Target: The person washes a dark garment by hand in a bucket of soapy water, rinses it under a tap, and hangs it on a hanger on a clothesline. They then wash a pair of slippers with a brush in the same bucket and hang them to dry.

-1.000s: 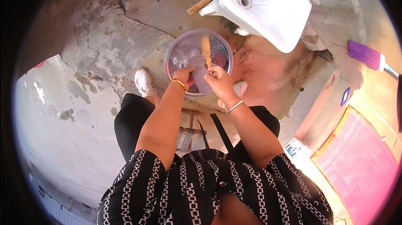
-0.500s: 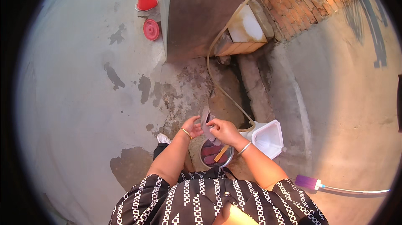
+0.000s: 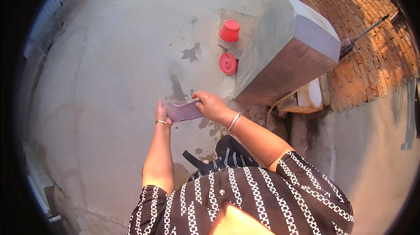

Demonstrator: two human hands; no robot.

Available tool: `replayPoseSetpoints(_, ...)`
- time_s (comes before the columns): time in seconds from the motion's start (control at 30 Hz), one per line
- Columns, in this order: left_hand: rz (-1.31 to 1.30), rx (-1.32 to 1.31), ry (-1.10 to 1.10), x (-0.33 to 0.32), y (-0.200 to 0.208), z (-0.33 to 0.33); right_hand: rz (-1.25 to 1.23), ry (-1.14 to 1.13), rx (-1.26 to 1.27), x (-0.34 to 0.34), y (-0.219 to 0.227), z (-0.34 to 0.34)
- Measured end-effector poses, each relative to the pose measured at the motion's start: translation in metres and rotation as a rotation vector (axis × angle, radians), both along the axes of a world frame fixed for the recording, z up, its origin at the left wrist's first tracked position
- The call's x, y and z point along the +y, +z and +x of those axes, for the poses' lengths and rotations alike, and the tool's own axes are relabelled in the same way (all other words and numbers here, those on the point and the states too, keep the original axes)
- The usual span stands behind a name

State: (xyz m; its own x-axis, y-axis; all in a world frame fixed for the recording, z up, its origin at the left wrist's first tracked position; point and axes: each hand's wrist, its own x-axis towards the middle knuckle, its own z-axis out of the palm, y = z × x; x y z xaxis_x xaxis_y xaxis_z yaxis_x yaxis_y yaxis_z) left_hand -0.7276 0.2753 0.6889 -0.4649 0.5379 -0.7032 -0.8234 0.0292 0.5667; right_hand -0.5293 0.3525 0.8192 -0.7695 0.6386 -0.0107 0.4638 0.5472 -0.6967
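Stretched between my two hands is a flat, greyish-purple insole (image 3: 184,111) with a small pinkish pattern, held above the concrete floor. My left hand (image 3: 161,114), with a gold bracelet at the wrist, is closed on its left end; part of its fingers is hidden behind the piece. At the other end my right hand (image 3: 213,107), wearing a silver bangle, grips the edge between thumb and curled fingers.
Beyond my hands, a red bucket (image 3: 229,31) stands upside down near a round red lid (image 3: 227,63). A big concrete block (image 3: 284,51) rises to the right, with a hose (image 3: 272,111) below it. A broom (image 3: 347,47) leans by the brick wall (image 3: 367,73).
The view has swung left, so the metal basin, white bucket and purple brush are out of sight. My hands have lifted the insole away from the basin and spread it out flat.
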Motion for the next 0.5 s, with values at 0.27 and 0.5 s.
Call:
replayPoseSetpoints(0.27, 0.162, -0.059, 0.189, 0.082, -0.034, -0.176, -0.311, -0.033, 0.196, 0.124, -0.026, -0.170)
replayPoseSetpoints(0.5, -0.407, 0.723, -0.028, 0.242, 0.000, -0.317, 0.000, 0.070, 0.303, 0.291, 0.037, -0.323)
